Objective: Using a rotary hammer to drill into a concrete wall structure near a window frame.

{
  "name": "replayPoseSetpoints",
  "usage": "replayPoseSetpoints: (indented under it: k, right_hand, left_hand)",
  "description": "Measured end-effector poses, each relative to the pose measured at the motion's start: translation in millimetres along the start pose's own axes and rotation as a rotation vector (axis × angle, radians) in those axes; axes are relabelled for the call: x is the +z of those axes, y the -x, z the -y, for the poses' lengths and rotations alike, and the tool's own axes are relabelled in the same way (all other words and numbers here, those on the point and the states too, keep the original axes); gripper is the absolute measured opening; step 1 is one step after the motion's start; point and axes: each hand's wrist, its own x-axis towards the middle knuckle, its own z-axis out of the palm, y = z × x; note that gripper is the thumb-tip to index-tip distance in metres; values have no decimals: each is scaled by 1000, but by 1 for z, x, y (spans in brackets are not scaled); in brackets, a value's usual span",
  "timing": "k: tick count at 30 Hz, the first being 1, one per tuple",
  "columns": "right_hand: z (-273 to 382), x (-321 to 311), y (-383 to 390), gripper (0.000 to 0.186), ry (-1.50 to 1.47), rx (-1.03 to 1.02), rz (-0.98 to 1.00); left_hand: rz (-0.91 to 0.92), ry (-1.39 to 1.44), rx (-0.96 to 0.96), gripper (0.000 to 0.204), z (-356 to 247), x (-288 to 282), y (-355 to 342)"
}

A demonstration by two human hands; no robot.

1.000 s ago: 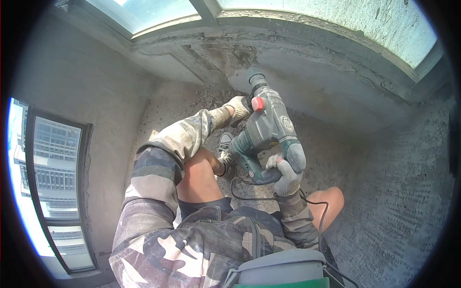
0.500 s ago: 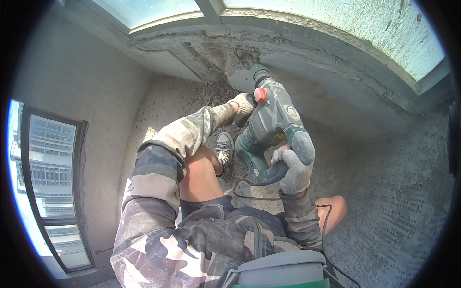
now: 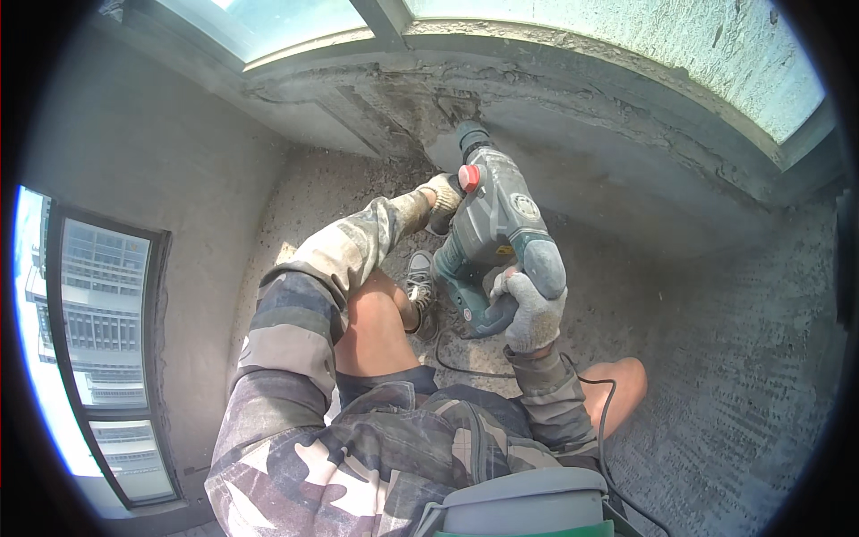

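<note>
A creased camouflage jacket [image 3: 349, 456] is filling the near view. The right hand [image 3: 535, 313], in a knitted glove, is clamping its fingers around the looped rear handle [image 3: 495, 320] of a dusty, hard-cased rotary hammer [image 3: 488, 219]. The left hand [image 3: 442, 201], gloved likewise, is closing its fingers on a dark side handle [image 3: 457, 183]. The tool is slanting above the gritty floor [image 3: 608, 286], its cylindrical nose [image 3: 472, 136] pointing at crumbling, rough plaster [image 3: 429, 98] beneath a flat-paned window [image 3: 617, 36].

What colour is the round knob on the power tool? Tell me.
Red; the knob on the power tool shows best in the head view.
</note>
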Motion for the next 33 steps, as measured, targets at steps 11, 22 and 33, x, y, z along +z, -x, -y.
replayPoseSetpoints:
  k: [11, 22, 33]
  right_hand:
    - [-33, -4, -3, 9, -177, 41, 54]
    - [-48, -21, 47, 6, -98, 45, 55]
    - [-74, -8, -6, 6, -168, -23, 63]
  left_hand:
    - [-47, 274, -303, 47, 41, 3, -13]
    - [-92, 309, -227, 47, -37, 3, 41]
    - [38, -483, -15, 38, 35, 0, -8]
